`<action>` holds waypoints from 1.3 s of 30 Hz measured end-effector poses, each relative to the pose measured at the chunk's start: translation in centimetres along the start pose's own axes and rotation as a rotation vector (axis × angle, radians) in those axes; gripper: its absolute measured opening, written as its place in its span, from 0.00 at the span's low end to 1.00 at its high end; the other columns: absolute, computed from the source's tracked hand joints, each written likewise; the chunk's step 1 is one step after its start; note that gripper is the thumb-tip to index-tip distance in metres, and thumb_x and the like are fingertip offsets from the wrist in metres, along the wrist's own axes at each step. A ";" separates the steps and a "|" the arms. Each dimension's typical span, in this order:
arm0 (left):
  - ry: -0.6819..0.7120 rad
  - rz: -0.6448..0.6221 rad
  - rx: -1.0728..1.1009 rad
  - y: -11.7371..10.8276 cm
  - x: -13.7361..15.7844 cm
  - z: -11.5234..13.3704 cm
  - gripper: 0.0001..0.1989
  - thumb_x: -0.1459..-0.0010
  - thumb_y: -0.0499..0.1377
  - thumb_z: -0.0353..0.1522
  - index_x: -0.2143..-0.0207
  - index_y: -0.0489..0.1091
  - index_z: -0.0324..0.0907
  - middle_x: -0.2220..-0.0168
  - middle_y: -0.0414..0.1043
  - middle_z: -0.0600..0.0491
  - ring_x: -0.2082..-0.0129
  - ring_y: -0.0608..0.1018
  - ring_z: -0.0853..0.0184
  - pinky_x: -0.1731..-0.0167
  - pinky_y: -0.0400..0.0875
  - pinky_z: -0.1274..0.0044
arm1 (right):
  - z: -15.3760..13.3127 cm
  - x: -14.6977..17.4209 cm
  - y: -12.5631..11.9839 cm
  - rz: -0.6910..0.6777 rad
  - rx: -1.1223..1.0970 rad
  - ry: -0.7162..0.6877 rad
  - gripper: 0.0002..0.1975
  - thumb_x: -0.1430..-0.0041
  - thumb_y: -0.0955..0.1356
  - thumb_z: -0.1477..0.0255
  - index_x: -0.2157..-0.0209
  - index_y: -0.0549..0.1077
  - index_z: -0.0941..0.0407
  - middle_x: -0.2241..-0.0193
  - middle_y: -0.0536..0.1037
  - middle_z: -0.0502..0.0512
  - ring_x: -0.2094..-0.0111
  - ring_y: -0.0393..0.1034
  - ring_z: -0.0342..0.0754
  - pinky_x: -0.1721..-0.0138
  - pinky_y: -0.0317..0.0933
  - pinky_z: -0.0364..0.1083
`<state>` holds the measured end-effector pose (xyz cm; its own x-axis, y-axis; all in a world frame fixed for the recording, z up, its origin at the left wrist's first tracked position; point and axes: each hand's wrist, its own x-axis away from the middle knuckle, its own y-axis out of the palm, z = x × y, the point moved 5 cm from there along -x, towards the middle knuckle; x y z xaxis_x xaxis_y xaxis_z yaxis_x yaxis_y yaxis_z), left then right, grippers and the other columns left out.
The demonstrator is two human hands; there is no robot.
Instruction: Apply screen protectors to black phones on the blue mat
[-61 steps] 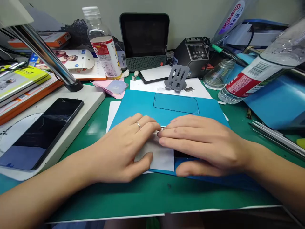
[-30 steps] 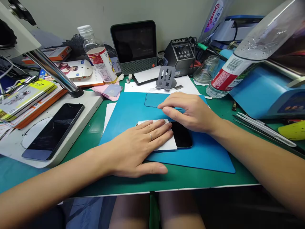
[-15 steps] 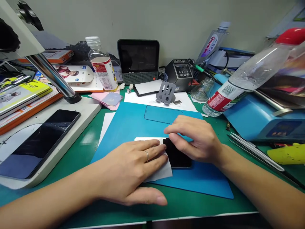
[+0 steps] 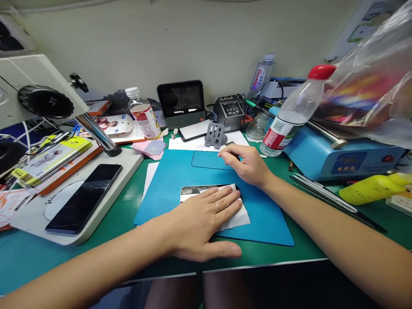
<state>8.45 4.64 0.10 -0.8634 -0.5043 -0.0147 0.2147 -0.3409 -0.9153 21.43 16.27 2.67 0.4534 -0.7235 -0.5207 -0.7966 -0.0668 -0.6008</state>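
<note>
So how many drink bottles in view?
3: white-capped bottle left of the smart display, red-capped bottle right of the glass jar, third bottle behind that jar. The plastic bag may hide others.

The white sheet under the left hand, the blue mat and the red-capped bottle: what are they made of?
White sheet: tissue paper or cloth, I can't tell which; it looks thin and matte.
Blue mat: perhaps rubber or plastic, as it's flat, smooth and fairly dull.
Red-capped bottle: likely glossy plastic, because it's see-through with shiny glints.

plain grey wall (image 4: 193, 43) in bkgd, green desktop (image 4: 125, 201) w/ darkness below
</note>
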 end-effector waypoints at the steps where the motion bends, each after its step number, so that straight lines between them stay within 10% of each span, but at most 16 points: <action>1: -0.008 -0.003 -0.007 0.1 -0.6 0.2 0.42 0.33 0.47 0.54 0.29 0.46 0.34 0.28 0.41 0.41 0.27 0.44 0.55 0.29 0.40 0.64 | 0.1 0.0 0.0 -0.008 -0.003 0.007 0.13 0.36 0.64 0.67 0.68 0.77 0.58 0.74 0.78 0.53 0.73 0.69 0.46 0.69 0.61 0.45; 12: -0.165 0.043 -0.127 -0.7 2.7 -0.1 0.35 0.29 0.44 0.49 0.29 0.47 0.39 0.28 0.44 0.43 0.28 0.48 0.56 0.31 0.49 0.60 | 1.5 -0.2 -0.1 -0.017 -0.023 0.065 0.15 0.36 0.64 0.65 0.68 0.78 0.58 0.77 0.75 0.52 0.74 0.67 0.46 0.70 0.59 0.45; 21: -0.160 0.026 -0.114 -0.1 -3.3 0.3 0.36 0.29 0.40 0.51 0.31 0.51 0.34 0.29 0.48 0.42 0.28 0.50 0.58 0.30 0.45 0.65 | 1.1 -0.2 0.1 -0.057 -0.033 0.033 0.16 0.36 0.63 0.65 0.68 0.79 0.59 0.74 0.78 0.54 0.72 0.69 0.47 0.68 0.60 0.45; 31: -0.204 0.084 -0.160 0.7 1.5 1.7 0.36 0.30 0.44 0.51 0.29 0.47 0.38 0.28 0.46 0.42 0.28 0.46 0.56 0.31 0.49 0.61 | 1.6 -0.2 -0.2 -0.035 -0.045 0.054 0.16 0.36 0.63 0.64 0.69 0.79 0.58 0.75 0.77 0.53 0.71 0.69 0.47 0.68 0.59 0.45; 39: -0.264 0.101 -0.114 1.2 -2.3 1.4 0.45 0.35 0.43 0.58 0.30 0.50 0.34 0.28 0.44 0.40 0.28 0.47 0.55 0.30 0.45 0.62 | 1.9 -0.3 0.0 -0.044 -0.032 0.075 0.17 0.36 0.63 0.64 0.71 0.78 0.58 0.76 0.76 0.53 0.72 0.69 0.47 0.68 0.58 0.45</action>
<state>11.32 4.27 -0.37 -0.6885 -0.7251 -0.0162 0.2280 -0.1951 -0.9539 22.06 17.76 1.66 0.4580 -0.7689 -0.4461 -0.7895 -0.1211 -0.6017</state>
